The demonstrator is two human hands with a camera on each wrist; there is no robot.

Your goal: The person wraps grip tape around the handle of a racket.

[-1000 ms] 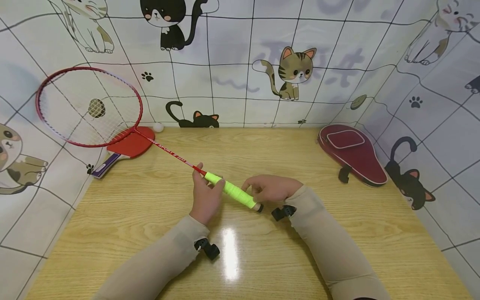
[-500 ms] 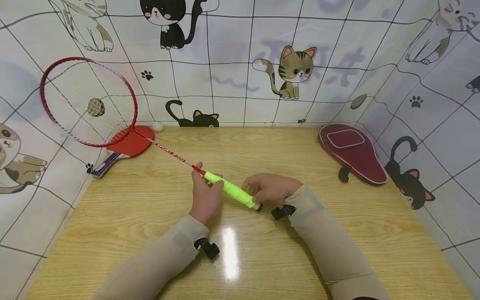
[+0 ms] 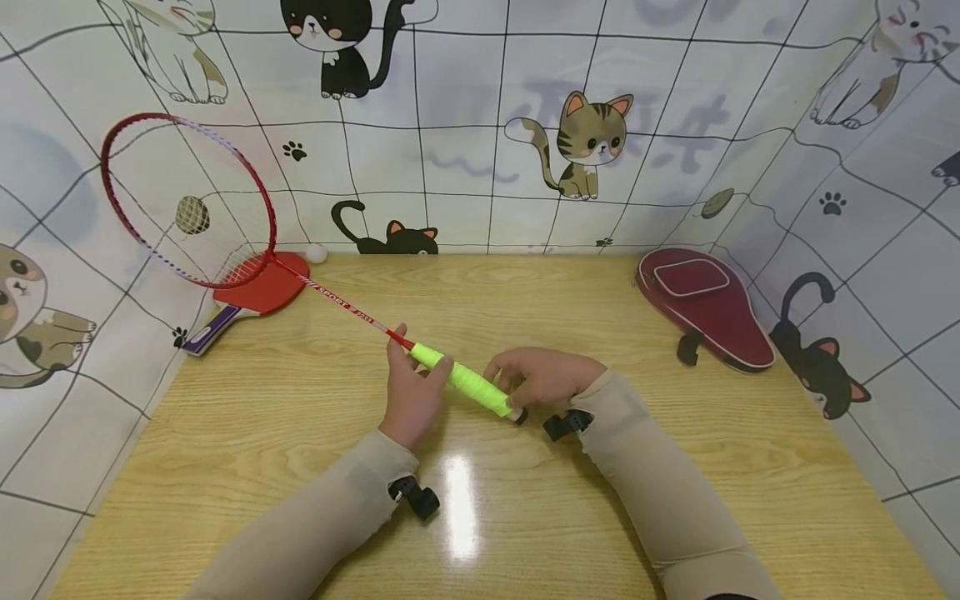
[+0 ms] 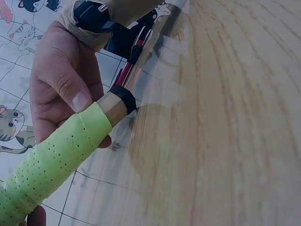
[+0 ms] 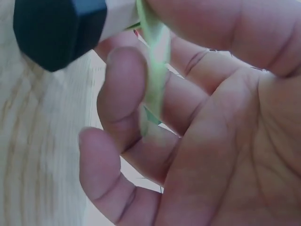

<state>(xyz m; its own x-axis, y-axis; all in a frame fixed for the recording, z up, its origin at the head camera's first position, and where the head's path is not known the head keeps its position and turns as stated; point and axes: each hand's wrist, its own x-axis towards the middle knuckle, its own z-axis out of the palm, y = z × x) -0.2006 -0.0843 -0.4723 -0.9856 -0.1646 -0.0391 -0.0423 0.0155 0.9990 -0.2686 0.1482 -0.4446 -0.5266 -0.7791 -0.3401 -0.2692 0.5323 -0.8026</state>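
A badminton racket slants across the head view, its red-framed head raised at the left. Yellow-green perforated grip tape wraps its handle. My left hand holds the handle near the shaft, thumb on the tape. At the handle's lower end, my right hand pinches the tape's edge. The left wrist view has the right thumb on that edge, beside bare wood and a black end cap. In the right wrist view, a loose tape strip runs between the curled fingers.
A red table tennis bat lies on the wooden table at the back left, partly behind the racket head. Beside it is a white ball. A dark red bat case lies at the back right, near the cat-patterned wall covering.
The racket has turned about its shaft, so its head looks narrower and its outer rim has shifted right. Both hands stay in nearly the same places on the handle.
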